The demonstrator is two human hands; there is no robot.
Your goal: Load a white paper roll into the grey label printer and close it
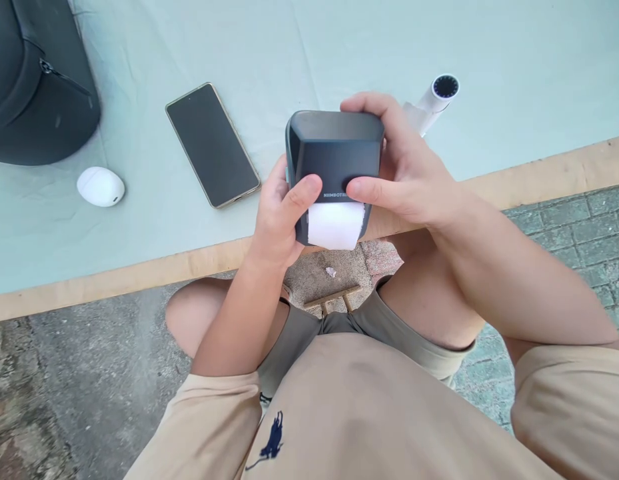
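A dark label printer (339,157) is held between both hands, above the table's front edge. White label paper (336,225) sticks out of its near end. My left hand (284,213) grips the printer's left side, its thumb on the top face. Wrapped round the right side is my right hand (402,160), with the thumb on top near the lettering and a finger over the far corner. The fingers beneath the printer are hidden.
On the table (309,40) a smartphone (212,145) lies left of the printer, screen dark. Farther left are a small white rounded case (100,187) and a black bag (34,87). A white cylindrical device (434,103) is beyond my right hand. The wooden edge (189,263) runs before my knees.
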